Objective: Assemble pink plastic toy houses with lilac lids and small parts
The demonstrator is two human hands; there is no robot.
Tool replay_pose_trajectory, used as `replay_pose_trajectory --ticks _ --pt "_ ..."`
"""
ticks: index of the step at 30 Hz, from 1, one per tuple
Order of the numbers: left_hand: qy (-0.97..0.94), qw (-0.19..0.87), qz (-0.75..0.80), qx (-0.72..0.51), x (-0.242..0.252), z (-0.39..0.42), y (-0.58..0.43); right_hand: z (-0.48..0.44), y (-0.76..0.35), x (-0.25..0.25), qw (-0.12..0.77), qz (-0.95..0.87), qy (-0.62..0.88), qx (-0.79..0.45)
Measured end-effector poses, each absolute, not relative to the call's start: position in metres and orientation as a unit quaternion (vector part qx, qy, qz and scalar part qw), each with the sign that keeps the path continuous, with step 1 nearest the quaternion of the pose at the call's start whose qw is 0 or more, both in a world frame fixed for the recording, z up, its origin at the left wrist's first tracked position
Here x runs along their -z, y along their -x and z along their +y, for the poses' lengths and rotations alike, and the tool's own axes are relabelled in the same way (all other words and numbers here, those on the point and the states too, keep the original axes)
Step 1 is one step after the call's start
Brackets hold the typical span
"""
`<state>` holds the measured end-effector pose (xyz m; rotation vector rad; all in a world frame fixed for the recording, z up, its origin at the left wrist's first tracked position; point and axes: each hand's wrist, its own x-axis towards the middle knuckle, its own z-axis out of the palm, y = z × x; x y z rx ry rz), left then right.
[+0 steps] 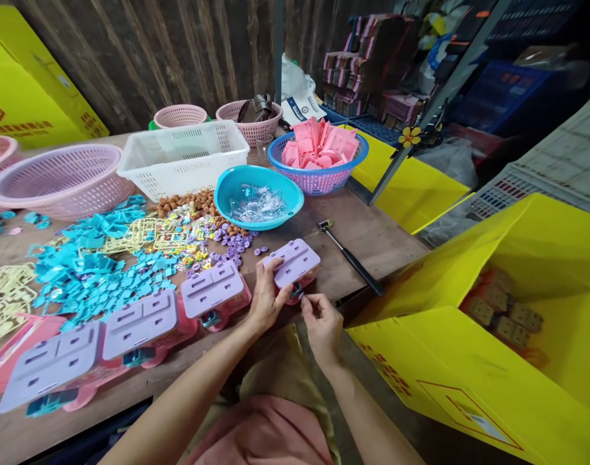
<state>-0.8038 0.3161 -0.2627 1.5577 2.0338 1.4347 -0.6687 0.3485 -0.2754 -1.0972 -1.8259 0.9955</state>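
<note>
My left hand [268, 294] grips the left side of a pink toy box with a purple lid [295, 258] near the table's front edge. Beside its lower front, my right hand [323, 321] is closed in a pinch; whatever lies between its fingertips is too small to make out. Several similar toys with purple lids, such as the nearest one [212, 289], stand in a row to the left. Behind them lie small purple spiral pieces [237, 245], turquoise parts [101, 271] and brown pieces [193, 203]. A turquoise bowl [295, 201] holds clear pieces.
A black-handled hammer [350, 257] lies right of the toy. A blue basket of pink parts [319, 179], a white basket [183, 165] and a pink basket [62, 181] stand farther back. An open yellow box [421, 361] is at the right, below the table edge.
</note>
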Motion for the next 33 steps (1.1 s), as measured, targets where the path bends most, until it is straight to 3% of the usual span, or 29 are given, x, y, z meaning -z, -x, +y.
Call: replay_pose_trajectory --ticks 5,13,33 --pt "-0.528 0.098 0.695 -0.478 0.263 0.3165 0.8039 0.3474 0.6693 0.2823 0.397 -0.702 0.432 -0.403" --pt "-0.529 0.101 0.691 -0.482 0.2644 0.3163 0.8041 0.3466 0.6696 0.2768 0.416 -0.76 0.392 -0.31" --pt "-0.533 0.097 0.678 -0.496 0.2643 0.3166 0.8042 0.3443 0.673 0.2785 0.463 -0.786 0.347 -0.218"
